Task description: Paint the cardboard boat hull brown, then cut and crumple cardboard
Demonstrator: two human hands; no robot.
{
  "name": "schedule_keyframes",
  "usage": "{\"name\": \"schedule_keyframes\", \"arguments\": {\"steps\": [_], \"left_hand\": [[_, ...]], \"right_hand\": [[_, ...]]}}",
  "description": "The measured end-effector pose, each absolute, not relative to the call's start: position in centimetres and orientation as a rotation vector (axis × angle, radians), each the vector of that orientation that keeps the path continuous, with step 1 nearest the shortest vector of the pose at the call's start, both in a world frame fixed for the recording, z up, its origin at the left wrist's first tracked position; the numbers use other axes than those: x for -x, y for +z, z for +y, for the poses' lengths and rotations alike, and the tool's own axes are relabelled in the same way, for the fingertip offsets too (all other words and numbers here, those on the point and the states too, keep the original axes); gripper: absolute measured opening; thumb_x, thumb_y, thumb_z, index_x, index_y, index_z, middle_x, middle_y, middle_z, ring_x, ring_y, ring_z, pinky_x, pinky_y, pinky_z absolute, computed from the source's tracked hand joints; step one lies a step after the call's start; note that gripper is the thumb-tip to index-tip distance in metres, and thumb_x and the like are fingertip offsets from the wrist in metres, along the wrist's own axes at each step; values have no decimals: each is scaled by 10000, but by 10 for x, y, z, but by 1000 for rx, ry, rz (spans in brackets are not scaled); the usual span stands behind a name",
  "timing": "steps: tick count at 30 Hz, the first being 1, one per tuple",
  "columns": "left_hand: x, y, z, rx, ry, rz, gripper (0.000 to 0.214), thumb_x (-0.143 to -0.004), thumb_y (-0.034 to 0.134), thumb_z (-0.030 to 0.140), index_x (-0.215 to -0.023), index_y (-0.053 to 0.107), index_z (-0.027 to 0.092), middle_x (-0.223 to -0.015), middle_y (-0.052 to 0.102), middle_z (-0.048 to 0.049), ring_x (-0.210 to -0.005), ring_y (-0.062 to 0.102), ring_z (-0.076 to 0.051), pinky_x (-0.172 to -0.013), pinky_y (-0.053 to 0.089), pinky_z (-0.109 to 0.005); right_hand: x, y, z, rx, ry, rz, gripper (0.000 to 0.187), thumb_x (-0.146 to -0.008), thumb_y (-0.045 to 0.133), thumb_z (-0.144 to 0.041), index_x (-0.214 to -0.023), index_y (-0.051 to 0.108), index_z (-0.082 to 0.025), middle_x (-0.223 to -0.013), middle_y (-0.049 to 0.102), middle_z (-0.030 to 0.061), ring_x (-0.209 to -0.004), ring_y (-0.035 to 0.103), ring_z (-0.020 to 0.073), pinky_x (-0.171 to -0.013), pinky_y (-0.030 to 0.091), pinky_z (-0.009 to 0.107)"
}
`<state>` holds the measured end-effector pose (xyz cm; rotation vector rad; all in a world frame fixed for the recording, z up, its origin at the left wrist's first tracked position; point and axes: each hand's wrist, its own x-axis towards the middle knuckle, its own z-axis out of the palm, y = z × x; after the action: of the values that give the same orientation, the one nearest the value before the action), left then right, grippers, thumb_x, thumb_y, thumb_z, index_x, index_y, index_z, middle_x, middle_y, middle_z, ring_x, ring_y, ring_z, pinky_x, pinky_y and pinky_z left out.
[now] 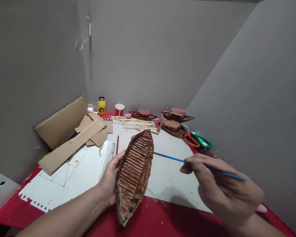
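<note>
My left hand (110,181) grips a brown cardboard model boat (133,168) by its left edge, tilted up so that its ribbed face shows. Reddish-brown paint covers most of the ribs, and paler patches show near the lower tip. Pinched in my right hand (219,187) is a thin blue paintbrush (171,158). Its tip meets the boat's right side, though whether it presses on the surface I cannot tell. The fingers of my left hand are partly hidden behind the boat.
Cardboard strips (76,144) lie on a sheet with drawn lines (64,187) at left. Behind are thin wooden sticks (135,121), a paper cup (119,109), a yellow flask (101,106) and finished-looking model boats (176,114). Scissors (192,141) lie at right. Grey walls enclose the red-covered table (155,220).
</note>
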<state>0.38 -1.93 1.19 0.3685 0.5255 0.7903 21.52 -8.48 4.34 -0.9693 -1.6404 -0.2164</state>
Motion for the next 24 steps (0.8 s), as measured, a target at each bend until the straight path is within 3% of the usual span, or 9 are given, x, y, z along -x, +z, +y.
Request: {"name": "schedule_keyframes", "arguments": {"steps": [4,9,16,20,24], "left_hand": [[-1,12,-17,-462,802,496,275,-910,550,293,-935,773,134,-828,801,-82,-699,754,-208,-689,601,-289],[-1,22,-18,-488,658,417,512,-980,379,370,-906,788,71,-797,795,-146,-681,760,-240,-639,619,-324],[-3,31,-20,-485,959,540,414,-972,399,184,-841,786,120,-781,804,-68,-657,756,-183,-660,623,-274],[0,28,-17,-501,869,529,450,-977,397,275,-840,785,93,-790,803,-112,-659,761,-216,-650,632,-313],[2,28,-15,-543,756,438,572,-1006,320,396,-972,784,63,-872,804,-158,-766,779,-259,-659,634,-334]], "right_hand": [[-212,39,-83,914,-208,-1677,286,-893,652,-72,-1097,697,-268,-742,740,-13,-563,686,161,-536,575,295],[-214,45,-82,907,-228,-1788,216,-902,637,-72,-1047,666,-230,-735,726,-8,-597,690,144,-563,558,262],[-217,57,-91,969,-216,-1760,186,-915,633,-94,-1030,657,-238,-772,745,-8,-622,709,141,-622,601,265],[-215,50,-87,891,-180,-1707,229,-906,648,-71,-1056,680,-241,-789,750,-8,-662,721,144,-637,605,264],[-217,44,-84,919,-186,-1677,223,-915,654,-89,-1068,690,-246,-819,763,-7,-647,715,134,-628,596,259]]}}
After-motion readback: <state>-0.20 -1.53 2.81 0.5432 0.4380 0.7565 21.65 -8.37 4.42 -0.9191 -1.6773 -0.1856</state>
